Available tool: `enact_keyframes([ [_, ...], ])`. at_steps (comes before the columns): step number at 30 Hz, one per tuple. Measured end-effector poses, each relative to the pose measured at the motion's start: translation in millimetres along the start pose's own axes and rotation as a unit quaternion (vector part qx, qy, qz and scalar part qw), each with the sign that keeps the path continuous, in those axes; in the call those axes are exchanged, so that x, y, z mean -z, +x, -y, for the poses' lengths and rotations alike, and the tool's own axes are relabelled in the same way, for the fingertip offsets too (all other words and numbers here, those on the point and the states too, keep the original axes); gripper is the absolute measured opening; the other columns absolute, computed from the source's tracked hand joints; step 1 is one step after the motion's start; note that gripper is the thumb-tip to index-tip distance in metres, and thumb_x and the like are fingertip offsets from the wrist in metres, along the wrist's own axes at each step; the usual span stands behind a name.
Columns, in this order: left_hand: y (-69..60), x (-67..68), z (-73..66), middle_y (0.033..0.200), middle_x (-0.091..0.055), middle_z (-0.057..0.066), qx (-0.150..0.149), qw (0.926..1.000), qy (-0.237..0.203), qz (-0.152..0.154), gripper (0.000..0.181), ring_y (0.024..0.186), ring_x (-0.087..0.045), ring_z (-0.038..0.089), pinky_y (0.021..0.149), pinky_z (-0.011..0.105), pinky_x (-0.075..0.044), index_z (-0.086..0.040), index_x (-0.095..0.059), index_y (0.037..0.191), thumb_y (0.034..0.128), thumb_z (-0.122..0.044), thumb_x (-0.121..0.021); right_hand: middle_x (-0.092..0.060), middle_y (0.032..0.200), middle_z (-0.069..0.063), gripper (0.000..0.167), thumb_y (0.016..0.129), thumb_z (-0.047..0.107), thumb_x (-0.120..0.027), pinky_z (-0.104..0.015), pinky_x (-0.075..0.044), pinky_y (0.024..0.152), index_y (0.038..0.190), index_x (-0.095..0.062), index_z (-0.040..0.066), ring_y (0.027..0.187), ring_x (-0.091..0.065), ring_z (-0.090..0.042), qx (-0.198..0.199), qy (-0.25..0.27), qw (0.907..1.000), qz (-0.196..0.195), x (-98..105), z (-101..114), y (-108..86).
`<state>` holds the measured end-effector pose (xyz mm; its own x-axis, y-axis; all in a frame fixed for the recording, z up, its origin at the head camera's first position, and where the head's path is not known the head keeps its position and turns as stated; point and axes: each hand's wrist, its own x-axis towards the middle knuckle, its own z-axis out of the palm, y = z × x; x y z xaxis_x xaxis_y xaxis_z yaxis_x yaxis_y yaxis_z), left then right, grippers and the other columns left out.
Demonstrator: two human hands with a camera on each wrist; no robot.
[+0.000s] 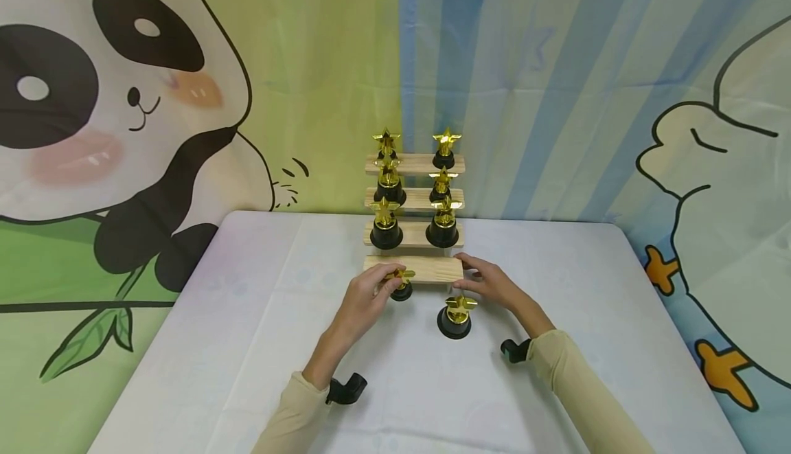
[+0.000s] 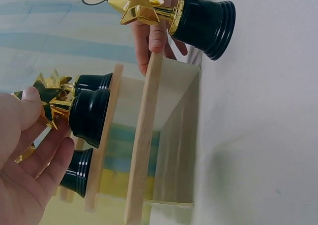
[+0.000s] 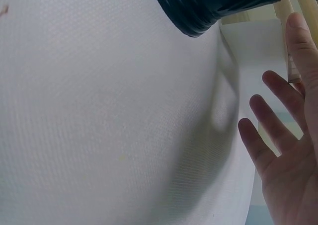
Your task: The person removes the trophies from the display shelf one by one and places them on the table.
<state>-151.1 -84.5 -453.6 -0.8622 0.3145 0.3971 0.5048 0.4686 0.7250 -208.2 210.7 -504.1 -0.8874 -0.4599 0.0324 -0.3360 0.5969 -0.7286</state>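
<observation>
My left hand (image 1: 361, 299) pinches the gold star of a small trophy (image 1: 402, 292) with a black base, just in front of the stand's lowest wooden shelf (image 1: 429, 269). In the left wrist view that trophy (image 2: 89, 115) is held by its star between thumb and fingers. My right hand (image 1: 491, 282) is at the right end of the lowest shelf, its thumb touching the board. Its fingers (image 3: 280, 128) are spread and mostly straight in the right wrist view. Another star trophy (image 1: 454, 322) stands upright on the table, in front of the right hand.
Above the lowest shelf, the stepped stand has three more wooden shelves (image 1: 415, 234), each with a star trophy at left and right, such as this one (image 1: 442, 227). A white cloth covers the table (image 1: 247, 344). A printed cartoon backdrop (image 1: 334, 83) hangs behind.
</observation>
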Motion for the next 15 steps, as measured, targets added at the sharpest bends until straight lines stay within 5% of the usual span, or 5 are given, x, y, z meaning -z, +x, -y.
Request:
enact_keyframes([
  [15, -7.2, -7.7, 0.4, 0.11, -0.071, 0.004, -0.003, 0.9999, -0.004, 0.01, 0.023, 0.099, -0.067, 0.013, 0.084, 0.028, -0.057, -0.009, -0.067, 0.116, 0.094, -0.016, -0.063, -0.057, 0.136, -0.018, 0.066, 0.089, 0.034, -0.069, -0.048, -0.052, 0.098, 0.142, -0.044, 0.005, 0.123, -0.056, -0.036, -0.01, -0.001, 0.9999, 0.002, -0.8, -1.7, 1.5],
])
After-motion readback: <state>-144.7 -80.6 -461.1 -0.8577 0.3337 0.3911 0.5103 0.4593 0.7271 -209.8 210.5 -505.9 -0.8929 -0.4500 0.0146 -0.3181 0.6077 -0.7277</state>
